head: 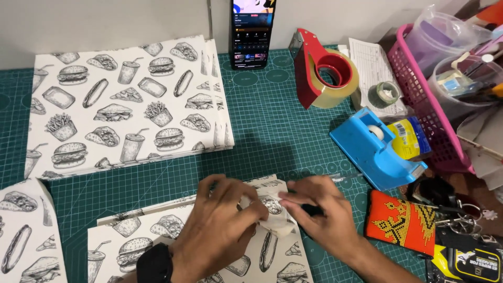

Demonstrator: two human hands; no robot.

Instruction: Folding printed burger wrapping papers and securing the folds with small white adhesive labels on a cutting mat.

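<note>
A sheet of white paper printed with black fast-food drawings (157,230) lies on the green cutting mat (272,126) at the bottom centre. My left hand (220,225), with a black watch on its wrist, presses on the paper's upper right corner. My right hand (319,209) pinches that same folded corner (272,207) from the right. A dark thin object under my right fingers is mostly hidden.
A stack of the same printed paper (120,105) lies at upper left, another piece (26,236) at lower left. A phone (251,31) leans on the wall. Red tape gun (322,71), blue tape dispenser (380,149), pink basket (424,99), orange beaded pouch (401,222) and keys crowd the right.
</note>
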